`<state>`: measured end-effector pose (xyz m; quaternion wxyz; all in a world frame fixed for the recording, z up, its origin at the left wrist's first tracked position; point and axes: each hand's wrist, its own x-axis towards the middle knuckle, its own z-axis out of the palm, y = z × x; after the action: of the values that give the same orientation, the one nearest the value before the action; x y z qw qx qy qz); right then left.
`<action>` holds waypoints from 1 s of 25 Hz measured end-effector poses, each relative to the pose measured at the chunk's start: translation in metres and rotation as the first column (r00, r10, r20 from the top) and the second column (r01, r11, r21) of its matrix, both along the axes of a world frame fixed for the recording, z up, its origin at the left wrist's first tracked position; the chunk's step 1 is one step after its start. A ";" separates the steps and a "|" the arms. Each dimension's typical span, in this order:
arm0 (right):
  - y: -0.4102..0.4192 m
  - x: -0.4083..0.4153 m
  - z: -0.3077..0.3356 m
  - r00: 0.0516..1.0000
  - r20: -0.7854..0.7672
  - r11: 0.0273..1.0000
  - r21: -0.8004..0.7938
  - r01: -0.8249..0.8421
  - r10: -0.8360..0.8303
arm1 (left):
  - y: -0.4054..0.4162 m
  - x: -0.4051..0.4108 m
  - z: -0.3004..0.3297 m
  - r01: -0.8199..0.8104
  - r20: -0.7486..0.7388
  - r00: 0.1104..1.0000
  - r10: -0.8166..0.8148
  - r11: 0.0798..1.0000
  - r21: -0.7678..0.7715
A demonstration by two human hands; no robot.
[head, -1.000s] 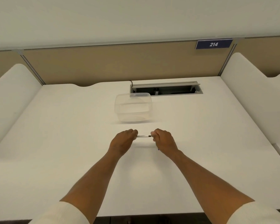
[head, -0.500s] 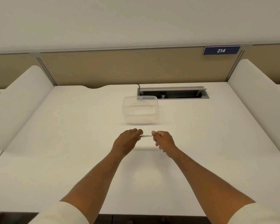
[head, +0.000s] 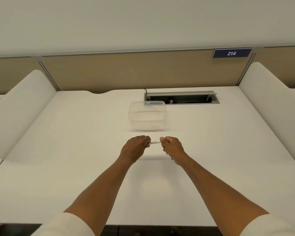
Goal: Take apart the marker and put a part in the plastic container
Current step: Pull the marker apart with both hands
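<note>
A white desk (head: 75, 150) fills the view, backed by a tan partition (head: 126, 72) bearing a blue "214" plate (head: 231, 53). Just beyond both hands sits the clear plastic container (head: 147, 115), empty. The left hand (head: 134, 148) and right hand (head: 172, 148) are each closed around one end of the white marker (head: 154, 142), held level between them above the desk.
</note>
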<state>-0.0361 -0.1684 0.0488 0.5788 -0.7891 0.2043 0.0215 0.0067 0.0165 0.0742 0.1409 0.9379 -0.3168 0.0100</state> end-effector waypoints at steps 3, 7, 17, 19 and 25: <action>0.000 0.000 -0.002 1.000 0.018 1.000 0.000 -0.002 0.002 | 0.000 -0.001 0.002 -0.010 -0.019 1.000 0.009 1.000 -0.011; 0.002 0.002 -0.004 0.999 0.037 1.000 0.018 0.003 -0.004 | 0.001 0.000 0.005 -0.016 -0.054 0.998 0.015 1.000 -0.021; -0.006 0.002 0.005 0.997 -0.028 0.995 0.074 -0.067 0.069 | 0.006 0.002 0.008 -0.001 -0.038 0.999 0.002 1.000 0.018; -0.008 0.003 0.007 0.993 -0.100 0.992 0.115 -0.055 0.066 | 0.005 0.000 0.008 0.016 -0.005 1.000 -0.016 1.000 0.010; -0.010 0.001 0.009 0.987 -0.133 0.990 0.121 -0.070 0.087 | 0.003 -0.002 0.005 0.021 0.017 1.000 -0.021 1.000 0.019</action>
<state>-0.0354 -0.1788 0.0581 0.6069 -0.7581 0.2111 0.1108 0.0046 0.0196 0.0795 0.1294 0.9358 -0.3278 0.0135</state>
